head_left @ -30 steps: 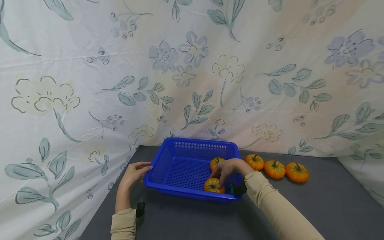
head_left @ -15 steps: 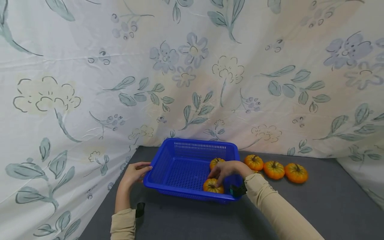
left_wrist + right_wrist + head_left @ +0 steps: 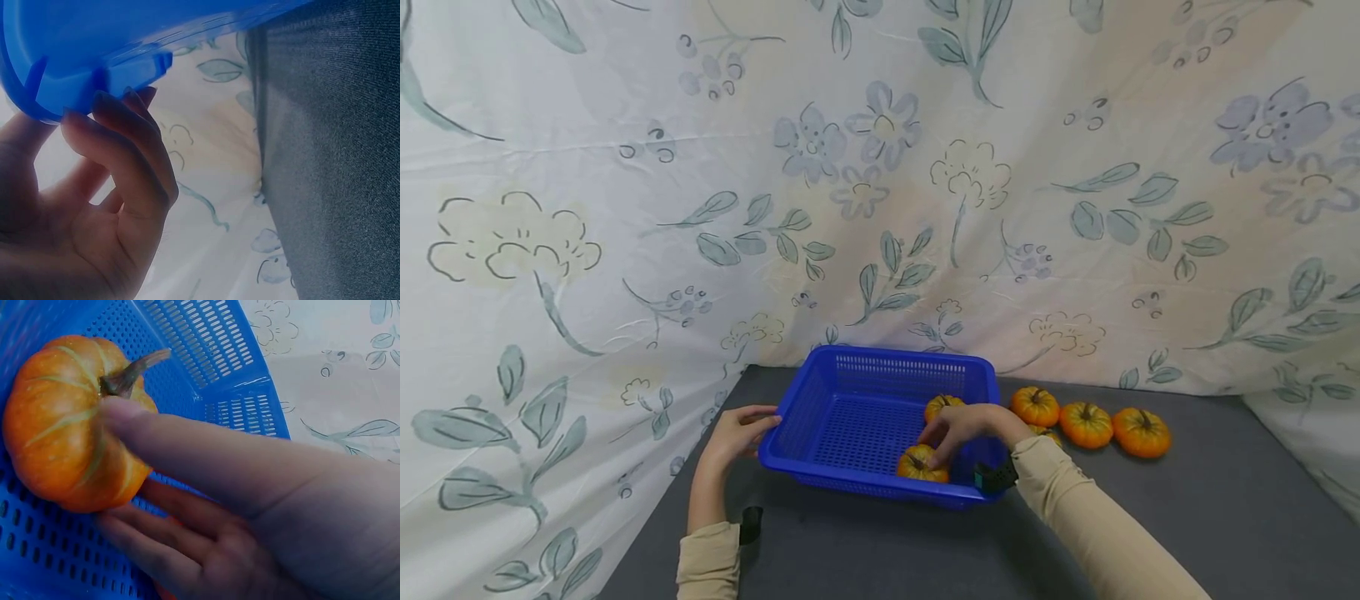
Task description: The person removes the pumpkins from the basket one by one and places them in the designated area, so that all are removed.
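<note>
A blue plastic basket (image 3: 857, 429) with slotted walls rests on the dark table. My left hand (image 3: 737, 433) holds its left rim; in the left wrist view the fingers (image 3: 134, 150) curl beneath the rim. Inside the basket, near its front right, is a small orange pumpkin (image 3: 917, 467). My right hand (image 3: 966, 425) holds that pumpkin, the thumb (image 3: 140, 428) on top beside the stem and the other fingers against its side and underside. Another pumpkin (image 3: 942, 406) lies farther back in the basket, partly covered by the right hand.
Right of the basket, several more pumpkins stand on the dark table (image 3: 1217, 492), including a rear one (image 3: 1036, 407), a middle one (image 3: 1086, 424) and a rightmost one (image 3: 1142, 432). A floral cloth (image 3: 880, 292) hangs behind the table and along its left side.
The held pumpkin has shifted a little to the left along the basket's front, with my right hand still on it. My left hand stays at the rim.
</note>
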The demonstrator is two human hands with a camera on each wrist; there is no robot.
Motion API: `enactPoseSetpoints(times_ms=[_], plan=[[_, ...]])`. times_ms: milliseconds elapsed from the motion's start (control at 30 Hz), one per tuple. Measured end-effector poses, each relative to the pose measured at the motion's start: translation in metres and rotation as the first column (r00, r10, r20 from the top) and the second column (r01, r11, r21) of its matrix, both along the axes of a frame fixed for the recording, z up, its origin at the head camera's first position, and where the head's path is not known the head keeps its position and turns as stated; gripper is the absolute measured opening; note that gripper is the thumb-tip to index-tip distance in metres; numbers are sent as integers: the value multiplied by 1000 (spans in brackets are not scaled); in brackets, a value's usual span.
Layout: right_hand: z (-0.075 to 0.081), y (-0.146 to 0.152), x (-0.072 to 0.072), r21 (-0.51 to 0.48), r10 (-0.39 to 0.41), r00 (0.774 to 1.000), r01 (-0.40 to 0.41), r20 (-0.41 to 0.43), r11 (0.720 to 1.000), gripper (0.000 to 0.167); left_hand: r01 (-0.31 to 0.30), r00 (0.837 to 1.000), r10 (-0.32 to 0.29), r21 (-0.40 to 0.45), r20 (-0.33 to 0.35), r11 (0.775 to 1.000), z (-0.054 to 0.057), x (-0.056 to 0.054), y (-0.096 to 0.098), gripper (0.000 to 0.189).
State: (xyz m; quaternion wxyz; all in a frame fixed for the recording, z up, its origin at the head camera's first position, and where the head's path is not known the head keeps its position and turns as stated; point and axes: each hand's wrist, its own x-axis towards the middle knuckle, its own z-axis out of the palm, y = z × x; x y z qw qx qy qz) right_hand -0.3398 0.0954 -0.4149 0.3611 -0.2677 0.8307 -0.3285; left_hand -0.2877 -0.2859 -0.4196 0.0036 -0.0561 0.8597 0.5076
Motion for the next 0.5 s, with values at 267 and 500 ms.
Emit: enactPoseSetpoints(times_ms=[267, 500], plan=[[-1, -1, -2, -5, 116, 991, -116, 72, 993, 66, 7, 1000, -7, -3, 4, 1000, 1, 0, 0, 46], [-1, -3, -2, 5, 104, 990, -105, 92, 995, 66, 3, 1000, -3, 0, 7, 1000, 0, 1, 0, 46]])
